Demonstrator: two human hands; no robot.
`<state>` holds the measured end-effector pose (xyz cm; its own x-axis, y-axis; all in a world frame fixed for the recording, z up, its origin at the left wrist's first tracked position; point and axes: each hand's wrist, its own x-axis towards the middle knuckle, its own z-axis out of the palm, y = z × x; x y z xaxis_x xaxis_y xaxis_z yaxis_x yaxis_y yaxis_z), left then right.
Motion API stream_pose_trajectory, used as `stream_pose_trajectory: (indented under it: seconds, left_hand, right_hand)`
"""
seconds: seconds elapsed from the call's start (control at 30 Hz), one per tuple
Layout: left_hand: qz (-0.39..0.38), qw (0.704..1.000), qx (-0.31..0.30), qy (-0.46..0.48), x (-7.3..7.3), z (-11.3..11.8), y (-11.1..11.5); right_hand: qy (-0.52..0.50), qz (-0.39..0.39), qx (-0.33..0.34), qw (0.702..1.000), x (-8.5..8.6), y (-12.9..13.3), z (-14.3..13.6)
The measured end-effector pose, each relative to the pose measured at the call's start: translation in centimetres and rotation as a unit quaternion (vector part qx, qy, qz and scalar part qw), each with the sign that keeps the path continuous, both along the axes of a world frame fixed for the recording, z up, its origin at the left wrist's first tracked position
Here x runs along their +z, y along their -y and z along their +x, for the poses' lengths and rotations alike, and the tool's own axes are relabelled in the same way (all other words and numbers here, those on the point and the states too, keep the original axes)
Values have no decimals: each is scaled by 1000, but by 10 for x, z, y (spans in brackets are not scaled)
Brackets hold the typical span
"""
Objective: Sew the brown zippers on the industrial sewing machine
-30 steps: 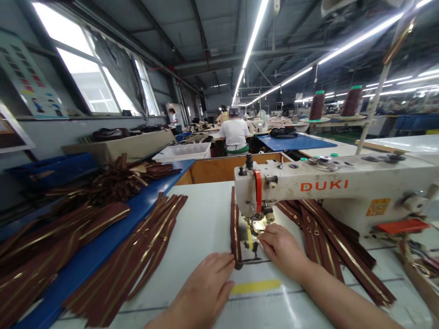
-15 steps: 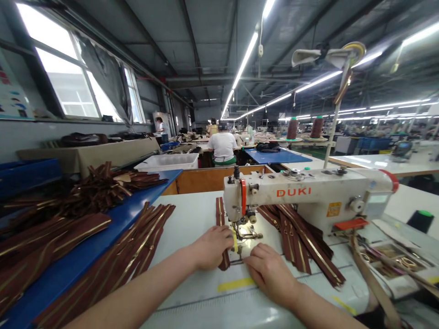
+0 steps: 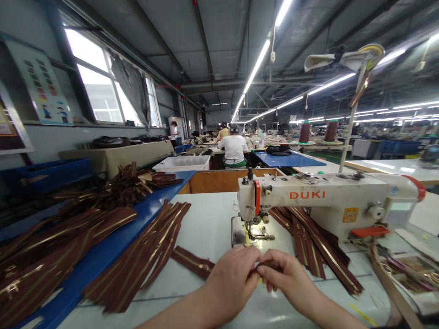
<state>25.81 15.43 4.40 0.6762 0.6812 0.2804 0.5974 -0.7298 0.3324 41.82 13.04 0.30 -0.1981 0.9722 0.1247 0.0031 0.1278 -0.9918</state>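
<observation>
A brown zipper [image 3: 192, 262] with metal teeth lies slantwise over the pale table, its near end up between my two hands. My left hand [image 3: 233, 276] is closed around it and covers its middle. Fingers of my right hand [image 3: 285, 275] pinch the zipper's end, close against the left fingertips. Just beyond both hands stands the white sewing machine [image 3: 318, 195], its needle and presser foot [image 3: 257, 233] over a metal plate. Nothing lies under the foot that I can make out.
Brown zippers [image 3: 140, 260] lie fanned at the left, with further piles on a blue board [image 3: 171, 187]. Another zipper bunch [image 3: 310, 242] rests under the machine arm. A parts tray [image 3: 408, 278] sits at the right. A person in white [image 3: 234, 148] sits ahead.
The zipper has come away from beside the presser foot toward me and turned slantwise. Both hands have drawn back and together at its end. My view has swung left.
</observation>
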Motion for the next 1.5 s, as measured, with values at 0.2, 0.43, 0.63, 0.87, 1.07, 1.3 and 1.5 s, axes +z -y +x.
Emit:
stream_pose_trajectory:
  seconds: [0.2, 0.43, 0.63, 0.87, 1.07, 1.3, 1.5]
  left_hand:
    - [-493, 864, 28, 103, 22, -45, 17]
    - [-504, 845, 165, 71, -6, -117, 3]
    - [-309, 914, 257, -53, -16, -138, -26]
    - [20, 965, 232, -124, -36, -118, -39]
    - [172, 984, 15, -45, -54, -50, -29]
    - [129, 991, -41, -21, -63, -16, -53]
    - [121, 992, -6, 47, -75, -17, -59]
  right_hand:
    - [2, 34, 4, 999, 33, 16, 17]
    - [-11, -48, -25, 998, -6, -29, 6]
    - [50, -92, -32, 994, -39, -71, -24]
    - [48, -154, -6, 987, -35, -86, -19]
    - [28, -193, 26, 980, -29, -88, -10]
    - [31, -193, 33, 980, -27, -90, -1]
    - [44, -197, 22, 979, -27, -98, 10]
